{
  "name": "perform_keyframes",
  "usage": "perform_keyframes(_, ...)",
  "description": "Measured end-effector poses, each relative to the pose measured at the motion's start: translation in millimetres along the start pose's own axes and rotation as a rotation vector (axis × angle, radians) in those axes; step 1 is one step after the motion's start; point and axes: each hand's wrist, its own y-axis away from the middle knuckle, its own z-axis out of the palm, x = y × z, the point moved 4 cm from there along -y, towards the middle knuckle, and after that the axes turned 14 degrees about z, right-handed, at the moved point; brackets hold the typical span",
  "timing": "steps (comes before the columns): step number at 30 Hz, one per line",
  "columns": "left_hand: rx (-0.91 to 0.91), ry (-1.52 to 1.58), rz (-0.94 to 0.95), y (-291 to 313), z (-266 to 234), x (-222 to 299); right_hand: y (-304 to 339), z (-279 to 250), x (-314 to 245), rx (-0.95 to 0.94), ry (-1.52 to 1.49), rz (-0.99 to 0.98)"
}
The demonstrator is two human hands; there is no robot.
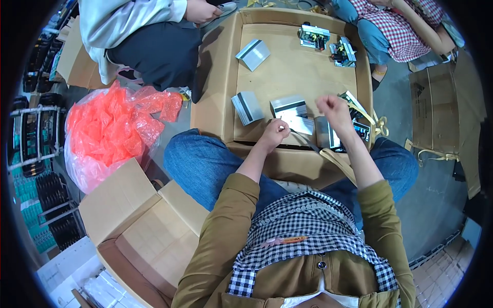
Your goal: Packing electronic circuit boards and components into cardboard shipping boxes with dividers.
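Note:
My left hand (276, 132) is closed in a pinch above the near edge of a large open carton (287, 66). From its fingertips a thin dark strip (304, 139) runs toward the lower right. My right hand (336, 114) is curled into a fist over the carton's right part; what it holds, if anything, is hidden. Silver finned metal blocks with a dark stripe lie between and beside the hands, among them one block (288, 106) and another (247, 108) to the left. Under my right wrist are dark circuit-board units (361, 131), partly covered.
Farther in the carton lie a silver block (252, 55) and two board units (314, 37) (342, 52). Yellowish straps (380, 126) hang at its right. A pink bubble-wrap bag (110, 128) and an open box (154, 231) stand left. Two people sit beyond.

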Motion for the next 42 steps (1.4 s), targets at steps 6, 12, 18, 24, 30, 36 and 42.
perform_keyframes(6, 0.010, 0.103, -0.017, -2.2, -2.0, 5.6, 68.5, 5.2, 53.6, 0.136, 0.867, -0.429)
perform_keyframes(12, 0.001, 0.202, -0.144, 0.6, -2.2, 27.6, 48.5, -5.9, 80.1, -0.044, 0.654, -0.138)
perform_keyframes(18, 0.064, 0.297, -0.182, 3.4, -5.3, 34.6, 3.4, -17.9, 91.7, -0.188, 0.297, 0.203)
perform_keyframes(24, -0.003, 0.214, -0.157, 2.5, -8.7, 30.3, -8.6, -12.9, 101.5, -0.139, 0.266, 0.275)
perform_keyframes(30, 0.097, 0.306, -0.263, 1.1, -9.2, 30.0, -8.4, -11.0, 108.2, -0.198, 0.238, 0.268)
perform_keyframes(36, 0.177, 0.357, -0.335, -1.3, -9.9, 37.1, -5.8, -8.4, 111.9, -0.305, 0.057, 0.323)
perform_keyframes(42, 0.137, 0.373, -0.355, 0.9, -11.5, 38.1, 2.1, -5.7, 100.2, -0.371, 0.015, 0.342)
